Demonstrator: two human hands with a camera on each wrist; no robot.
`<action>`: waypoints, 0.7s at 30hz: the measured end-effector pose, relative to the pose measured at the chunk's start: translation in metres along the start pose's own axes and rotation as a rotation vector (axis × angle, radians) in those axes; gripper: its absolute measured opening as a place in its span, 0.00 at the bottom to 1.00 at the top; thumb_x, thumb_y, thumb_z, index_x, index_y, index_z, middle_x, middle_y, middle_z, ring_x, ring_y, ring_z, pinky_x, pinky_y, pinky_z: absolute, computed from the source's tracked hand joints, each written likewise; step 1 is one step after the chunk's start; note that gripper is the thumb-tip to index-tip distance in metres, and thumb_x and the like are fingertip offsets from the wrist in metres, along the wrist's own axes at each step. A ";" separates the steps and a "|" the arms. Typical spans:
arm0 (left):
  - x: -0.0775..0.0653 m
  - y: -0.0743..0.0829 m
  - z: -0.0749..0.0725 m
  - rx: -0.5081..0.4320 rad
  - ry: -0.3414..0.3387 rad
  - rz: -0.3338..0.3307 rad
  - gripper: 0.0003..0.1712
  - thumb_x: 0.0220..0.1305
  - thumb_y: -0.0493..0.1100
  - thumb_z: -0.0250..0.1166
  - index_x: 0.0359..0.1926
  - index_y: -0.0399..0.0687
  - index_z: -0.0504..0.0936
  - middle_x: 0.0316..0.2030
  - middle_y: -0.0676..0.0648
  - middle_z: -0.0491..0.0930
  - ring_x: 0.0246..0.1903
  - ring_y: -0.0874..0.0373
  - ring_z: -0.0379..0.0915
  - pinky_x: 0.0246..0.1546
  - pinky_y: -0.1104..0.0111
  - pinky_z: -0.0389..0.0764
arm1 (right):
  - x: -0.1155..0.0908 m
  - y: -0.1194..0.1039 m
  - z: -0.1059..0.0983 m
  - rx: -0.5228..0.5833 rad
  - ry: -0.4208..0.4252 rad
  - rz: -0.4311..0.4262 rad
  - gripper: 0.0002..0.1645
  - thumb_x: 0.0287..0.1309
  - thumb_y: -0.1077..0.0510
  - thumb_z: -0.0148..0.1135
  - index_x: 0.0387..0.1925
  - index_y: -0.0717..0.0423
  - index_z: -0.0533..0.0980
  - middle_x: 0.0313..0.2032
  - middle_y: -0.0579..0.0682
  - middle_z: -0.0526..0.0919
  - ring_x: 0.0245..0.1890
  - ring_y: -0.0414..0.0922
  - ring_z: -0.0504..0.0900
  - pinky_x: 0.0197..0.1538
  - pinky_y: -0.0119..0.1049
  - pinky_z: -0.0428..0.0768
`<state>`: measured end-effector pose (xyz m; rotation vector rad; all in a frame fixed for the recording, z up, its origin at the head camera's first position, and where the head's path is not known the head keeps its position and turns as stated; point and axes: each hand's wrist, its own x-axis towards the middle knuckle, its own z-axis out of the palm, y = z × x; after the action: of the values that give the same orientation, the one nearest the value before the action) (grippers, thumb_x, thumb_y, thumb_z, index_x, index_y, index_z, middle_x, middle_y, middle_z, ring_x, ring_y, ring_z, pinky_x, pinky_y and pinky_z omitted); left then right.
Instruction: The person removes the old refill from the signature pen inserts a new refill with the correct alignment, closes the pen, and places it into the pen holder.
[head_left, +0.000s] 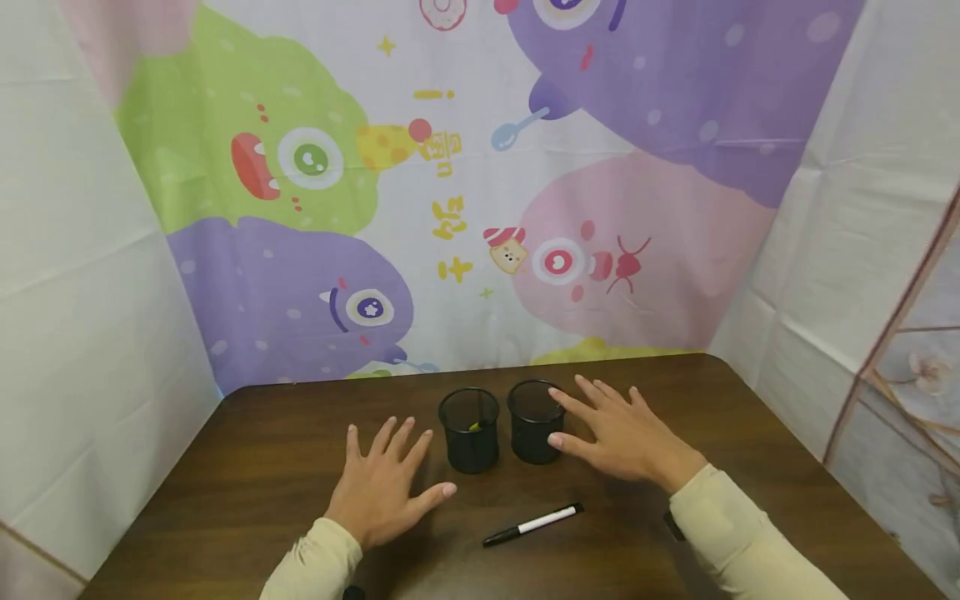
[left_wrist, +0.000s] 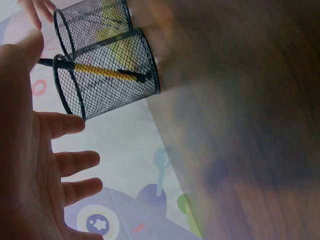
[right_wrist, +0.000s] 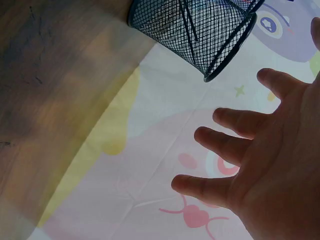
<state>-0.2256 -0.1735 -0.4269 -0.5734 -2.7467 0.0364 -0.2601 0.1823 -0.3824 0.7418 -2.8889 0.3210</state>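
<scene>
Two black mesh pen cups stand upright side by side on the brown table. My left hand point(head_left: 385, 487), fingers spread and holding nothing, hovers left of the left pen cup point(head_left: 472, 450). Inside that cup leans a yellow-and-black pen point(left_wrist: 102, 71), seen through the mesh in the left wrist view. Spread fingers also mark my right hand point(head_left: 626, 433), at the right side of the right pen cup point(head_left: 534, 442); its index finger and thumb overlap that cup's edge in the head view. In front of the cups lies a white marker point(head_left: 546, 520) with a black cap, slanting across the wood.
The wooden table point(head_left: 247, 467) has rounded back corners. Behind it hangs a cloth point(head_left: 465, 333) printed with cartoon monsters, and pale cloth walls point(head_left: 97, 333) rise at both sides. A small dark object point(head_left: 354, 592) shows at the bottom edge near the left sleeve.
</scene>
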 end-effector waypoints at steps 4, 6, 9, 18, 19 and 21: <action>-0.002 0.005 -0.002 -0.041 0.002 -0.011 0.47 0.67 0.78 0.42 0.69 0.51 0.74 0.65 0.40 0.72 0.65 0.40 0.65 0.63 0.35 0.59 | -0.001 0.000 0.001 0.003 0.003 -0.012 0.47 0.64 0.19 0.38 0.77 0.34 0.58 0.76 0.58 0.56 0.74 0.59 0.55 0.67 0.73 0.46; -0.002 0.008 -0.003 -0.059 0.000 -0.013 0.44 0.69 0.76 0.44 0.68 0.49 0.75 0.62 0.40 0.74 0.63 0.41 0.67 0.61 0.38 0.64 | -0.002 -0.001 0.002 0.005 0.018 -0.027 0.46 0.64 0.20 0.39 0.76 0.35 0.59 0.75 0.58 0.57 0.74 0.58 0.57 0.68 0.72 0.49; -0.002 0.013 -0.004 -0.061 0.003 -0.009 0.42 0.71 0.74 0.44 0.67 0.48 0.75 0.60 0.40 0.75 0.61 0.42 0.69 0.59 0.42 0.69 | -0.002 0.000 0.003 0.003 0.051 -0.057 0.46 0.65 0.21 0.41 0.76 0.38 0.61 0.74 0.58 0.60 0.72 0.58 0.61 0.68 0.68 0.56; 0.002 0.026 0.001 -0.085 -0.026 0.033 0.37 0.72 0.71 0.48 0.64 0.50 0.78 0.54 0.43 0.79 0.55 0.45 0.75 0.53 0.45 0.74 | -0.004 -0.001 0.009 0.003 0.113 -0.081 0.44 0.66 0.23 0.43 0.73 0.41 0.66 0.70 0.58 0.68 0.62 0.60 0.74 0.58 0.65 0.71; 0.003 0.028 0.002 -0.091 -0.029 0.043 0.37 0.72 0.70 0.48 0.63 0.50 0.79 0.53 0.44 0.80 0.54 0.45 0.76 0.53 0.45 0.75 | -0.005 -0.001 0.010 0.006 0.118 -0.082 0.44 0.66 0.23 0.44 0.74 0.41 0.65 0.69 0.57 0.69 0.62 0.59 0.75 0.58 0.64 0.71; 0.003 0.031 0.003 -0.093 -0.023 0.067 0.35 0.72 0.70 0.48 0.60 0.51 0.82 0.50 0.45 0.82 0.50 0.47 0.78 0.51 0.46 0.76 | -0.006 -0.001 0.011 0.008 0.124 -0.079 0.44 0.66 0.23 0.44 0.74 0.40 0.65 0.68 0.57 0.70 0.61 0.58 0.75 0.58 0.63 0.72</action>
<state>-0.2175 -0.1435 -0.4314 -0.6941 -2.7618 -0.0692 -0.2557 0.1812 -0.3941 0.8056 -2.7358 0.3564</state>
